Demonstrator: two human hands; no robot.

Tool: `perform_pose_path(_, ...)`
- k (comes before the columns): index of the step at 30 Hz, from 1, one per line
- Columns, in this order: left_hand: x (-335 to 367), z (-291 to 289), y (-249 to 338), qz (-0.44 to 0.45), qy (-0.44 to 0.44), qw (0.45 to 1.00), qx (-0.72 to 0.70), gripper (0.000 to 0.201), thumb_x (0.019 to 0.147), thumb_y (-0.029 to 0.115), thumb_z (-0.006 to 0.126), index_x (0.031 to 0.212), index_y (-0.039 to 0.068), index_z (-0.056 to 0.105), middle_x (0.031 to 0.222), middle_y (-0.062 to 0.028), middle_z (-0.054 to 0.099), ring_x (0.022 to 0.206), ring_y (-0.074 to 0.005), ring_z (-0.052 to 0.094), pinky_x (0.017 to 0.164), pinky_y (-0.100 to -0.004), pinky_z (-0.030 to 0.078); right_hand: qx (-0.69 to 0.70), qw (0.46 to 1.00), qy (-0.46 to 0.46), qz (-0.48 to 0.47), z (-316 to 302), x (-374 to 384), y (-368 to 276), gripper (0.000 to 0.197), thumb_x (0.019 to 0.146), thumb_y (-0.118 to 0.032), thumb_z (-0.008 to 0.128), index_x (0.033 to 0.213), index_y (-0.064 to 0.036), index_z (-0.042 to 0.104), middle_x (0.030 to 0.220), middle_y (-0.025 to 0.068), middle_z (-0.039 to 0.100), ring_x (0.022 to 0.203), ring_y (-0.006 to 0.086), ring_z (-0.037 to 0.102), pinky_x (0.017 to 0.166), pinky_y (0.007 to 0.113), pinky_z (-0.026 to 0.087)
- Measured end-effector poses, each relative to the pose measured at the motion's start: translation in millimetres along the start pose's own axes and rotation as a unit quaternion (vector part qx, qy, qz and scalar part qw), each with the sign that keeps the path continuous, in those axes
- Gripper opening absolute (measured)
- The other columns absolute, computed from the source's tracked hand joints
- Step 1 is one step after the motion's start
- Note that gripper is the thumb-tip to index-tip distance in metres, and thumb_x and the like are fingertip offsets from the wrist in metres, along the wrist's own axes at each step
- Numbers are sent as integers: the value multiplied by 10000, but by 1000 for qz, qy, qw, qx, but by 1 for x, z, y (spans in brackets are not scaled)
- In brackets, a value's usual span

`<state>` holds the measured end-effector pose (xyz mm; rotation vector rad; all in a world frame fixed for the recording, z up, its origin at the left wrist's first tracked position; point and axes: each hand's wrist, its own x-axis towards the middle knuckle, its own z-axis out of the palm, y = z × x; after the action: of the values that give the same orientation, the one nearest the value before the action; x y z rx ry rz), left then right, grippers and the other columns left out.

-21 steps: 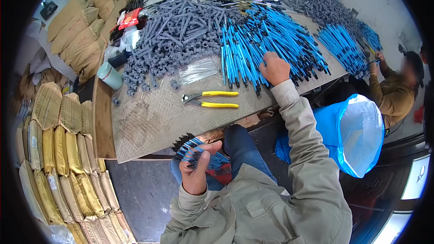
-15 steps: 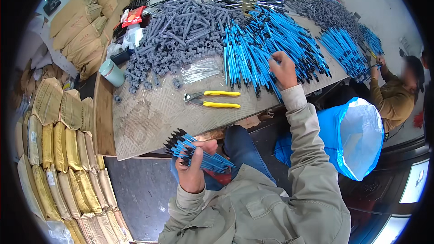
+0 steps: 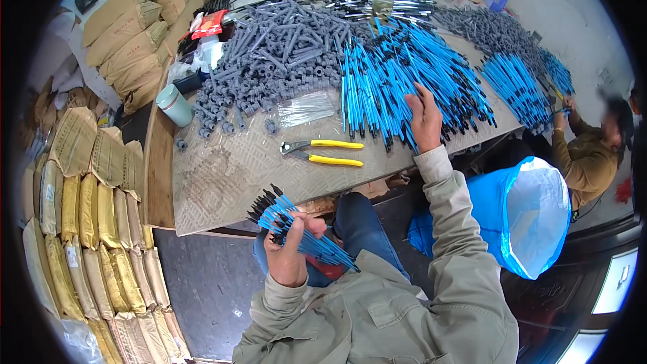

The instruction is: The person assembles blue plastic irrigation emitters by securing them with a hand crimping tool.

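Note:
My left hand is closed round a bundle of thin blue rods with black tips, held over my lap near the table's front edge. The black ends fan out toward the upper left. My right hand is at the near edge of a big pile of similar blue rods, its fingers stretched and apart. Nothing shows between those fingers, though the hand partly covers the rods beneath. Pincers with yellow handles lie on the table between my hands, jaws pointing left.
Grey plastic tubular parts are heaped left of the rods, beside clear thin sticks and a pale green cup. A blue bag with a white lining stands at my right. Stacked sacks line the left. A co-worker sits at the right.
My right hand has opened from a pinch, its fingers now extended at the rod pile. My left hand still holds its bundle, with a rod sticking out further at the top.

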<state>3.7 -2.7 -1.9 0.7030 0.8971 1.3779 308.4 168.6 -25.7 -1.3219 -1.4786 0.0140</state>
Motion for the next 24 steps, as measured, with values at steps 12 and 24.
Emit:
perform_pose_path(12,1,6,2,-12,15,1000,-17,165,876,145,575,984,22,559,814,-139,652,734,-237,634,665,-362,502,272,959,76,0,1,26,1,288,971,-111,373,1232,9,370,1078,150,555,899,245,636,774,307,525)
perform_pose_path(24,2,20,2,-22,14,999,-28,175,869,161,592,985,32,566,895,-166,656,806,-252,645,704,-346,506,402,910,95,-23,25,152,-41,309,968,-157,396,1240,-11,369,1102,139,556,877,259,644,740,305,534)
